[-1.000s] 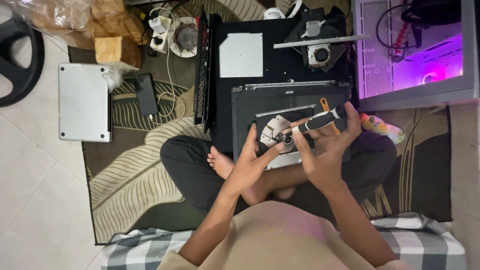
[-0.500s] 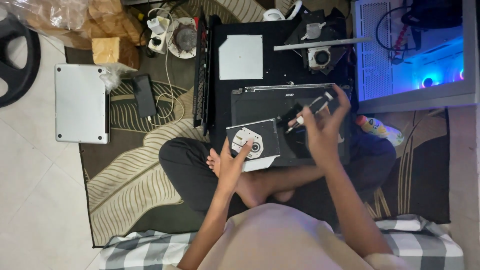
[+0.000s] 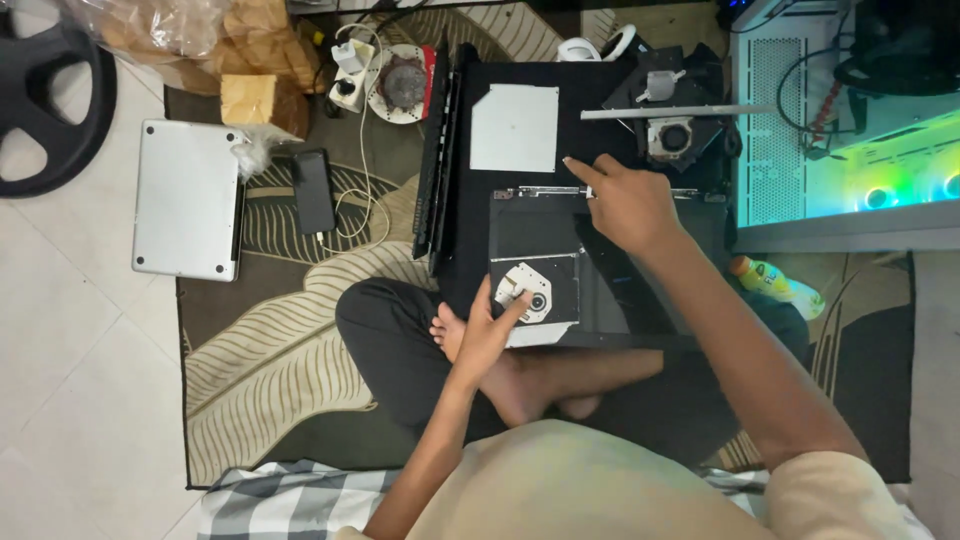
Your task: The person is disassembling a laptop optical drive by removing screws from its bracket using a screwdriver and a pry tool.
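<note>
The optical drive (image 3: 535, 293), a black tray with a white hub plate, lies on the black laptop base (image 3: 600, 270) just beyond the person's crossed legs. The left hand (image 3: 490, 335) rests on its 7 o'clock corner, fingers loose, not grasping. The right hand (image 3: 625, 205) hovers at 1 o'clock from the drive, index finger extended, gripping nothing. A silver cover plate (image 3: 514, 127) sits at 12 o'clock, a fan (image 3: 672, 136) at 1 o'clock, a silver laptop (image 3: 188, 198) and phone (image 3: 313, 190) at 9 o'clock. 0.5 s ago the right hand held a screwdriver; now it is empty.
</note>
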